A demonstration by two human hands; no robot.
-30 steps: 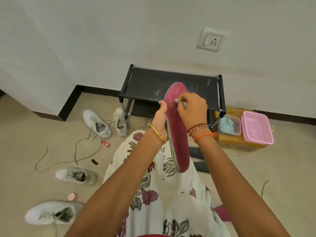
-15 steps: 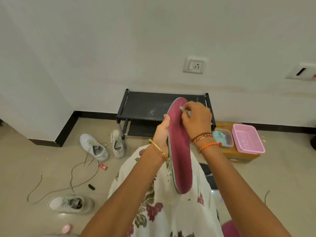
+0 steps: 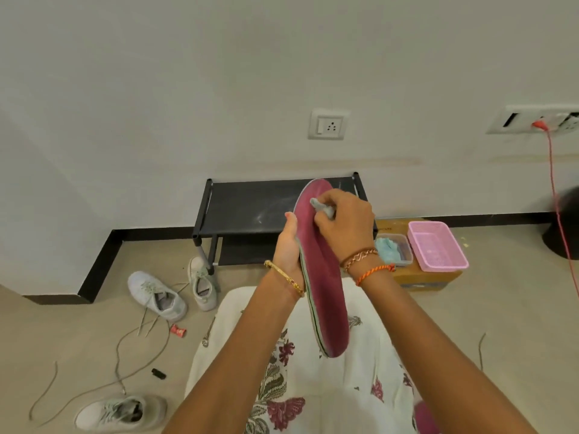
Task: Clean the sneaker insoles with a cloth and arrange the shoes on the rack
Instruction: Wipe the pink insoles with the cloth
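A long magenta insole [image 3: 326,283] stands upright in front of me over my lap. My left hand [image 3: 286,245] grips its left edge from behind, thumb up along the rim. My right hand [image 3: 343,225] pinches a small grey cloth [image 3: 321,208] and presses it onto the insole's upper part. Behind them stands the black shoe rack [image 3: 250,208] against the wall, with nothing on its top shelf. Three white sneakers lie on the floor at left: one [image 3: 158,296], one [image 3: 202,283] by the rack's leg, one [image 3: 120,413] at the bottom left.
Loose laces [image 3: 125,364] trail over the floor at left. Right of the rack a cardboard box [image 3: 432,277] carries a clear tub with a blue cloth [image 3: 391,249] and a pink basket [image 3: 437,247]. An orange cable [image 3: 560,214] hangs from the wall socket at right.
The view has tilted upward, showing more wall and the right socket. My right hand has stayed at the insole's upper part, and more of the cloth now shows on it.
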